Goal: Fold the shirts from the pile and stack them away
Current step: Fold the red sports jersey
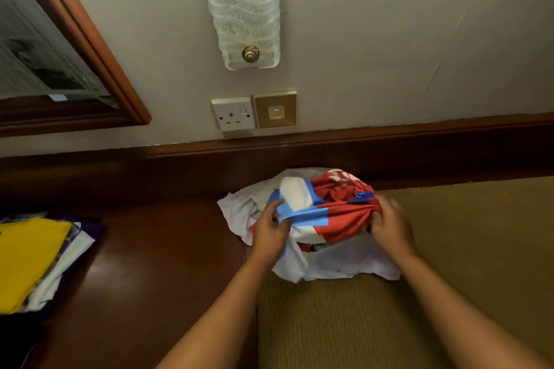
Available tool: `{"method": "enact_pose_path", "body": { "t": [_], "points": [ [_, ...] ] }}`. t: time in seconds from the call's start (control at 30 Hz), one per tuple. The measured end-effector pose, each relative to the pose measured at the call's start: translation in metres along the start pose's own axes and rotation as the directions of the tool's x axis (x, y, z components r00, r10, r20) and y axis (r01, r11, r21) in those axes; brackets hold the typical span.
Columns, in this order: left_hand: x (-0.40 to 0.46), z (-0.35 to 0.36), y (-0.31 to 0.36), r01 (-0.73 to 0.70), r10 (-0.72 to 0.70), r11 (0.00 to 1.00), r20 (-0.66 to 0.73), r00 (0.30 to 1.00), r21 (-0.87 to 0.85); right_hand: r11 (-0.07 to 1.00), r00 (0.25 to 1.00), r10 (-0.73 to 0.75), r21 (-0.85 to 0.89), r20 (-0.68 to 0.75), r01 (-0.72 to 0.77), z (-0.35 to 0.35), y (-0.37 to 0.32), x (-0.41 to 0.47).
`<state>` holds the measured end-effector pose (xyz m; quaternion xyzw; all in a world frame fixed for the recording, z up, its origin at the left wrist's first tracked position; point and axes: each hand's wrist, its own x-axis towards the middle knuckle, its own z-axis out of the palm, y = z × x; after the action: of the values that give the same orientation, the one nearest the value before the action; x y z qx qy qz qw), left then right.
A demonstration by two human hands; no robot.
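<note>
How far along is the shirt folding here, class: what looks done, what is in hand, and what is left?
Done: a stack of folded shirts, yellow on top, lies at the left on the wooden surface. In hand: the left hand and right hand both grip the red, white and blue shirt atop the pile. Left: that shirt is unfolded, and crumpled white garments lie beneath it.

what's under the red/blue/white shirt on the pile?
White garments lie under the red, blue and white shirt, which both hands, left and right, grip. A dark printed scrap peeks out; the rest is covered.
</note>
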<state>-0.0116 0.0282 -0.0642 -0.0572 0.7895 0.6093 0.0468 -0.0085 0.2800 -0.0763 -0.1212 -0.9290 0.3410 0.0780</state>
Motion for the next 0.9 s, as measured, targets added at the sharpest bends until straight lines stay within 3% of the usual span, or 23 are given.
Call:
{"method": "enact_pose_path", "body": {
  "t": [0.1, 0.17, 0.23, 0.33, 0.57, 0.73, 0.9],
  "points": [
    [-0.020, 0.011, -0.022, -0.006, -0.027, 0.943, 0.095, 0.995, 0.331, 0.949, 0.947, 0.243, -0.256, 0.210, -0.187, -0.005, 0.046, -0.016],
    [-0.033, 0.018, -0.036, -0.122, -0.048, 0.795, 0.262, 0.964, 0.595, 0.929, 0.912, 0.320, -0.276, 0.256, -0.248, -0.003, 0.063, -0.030],
    [-0.043, 0.019, -0.045, -0.233, -0.035, 0.676, 0.347, 0.937, 0.699, 0.930, 0.904, 0.345, -0.223, 0.255, -0.292, -0.007, 0.062, -0.043],
    [-0.044, 0.012, -0.034, -0.178, 0.028, 0.737, 0.234, 0.972, 0.652, 0.946, 0.936, 0.314, -0.131, 0.158, -0.296, -0.016, 0.051, -0.047],
    [-0.035, -0.026, 0.042, -0.074, 0.117, 0.910, -0.081, 0.990, 0.407, 0.991, 0.993, 0.109, 0.080, -0.032, -0.107, -0.052, -0.009, -0.026],
    [-0.036, -0.075, 0.095, -0.220, 0.302, 0.899, -0.173, 0.937, 0.379, 0.951, 0.988, 0.077, 0.306, -0.136, -0.032, -0.077, -0.072, -0.025],
    [-0.047, -0.130, 0.113, -0.239, 0.353, 0.887, -0.247, 0.902, 0.394, 0.940, 0.975, -0.065, 0.316, -0.212, 0.131, -0.099, -0.131, -0.051]
  ]
}}
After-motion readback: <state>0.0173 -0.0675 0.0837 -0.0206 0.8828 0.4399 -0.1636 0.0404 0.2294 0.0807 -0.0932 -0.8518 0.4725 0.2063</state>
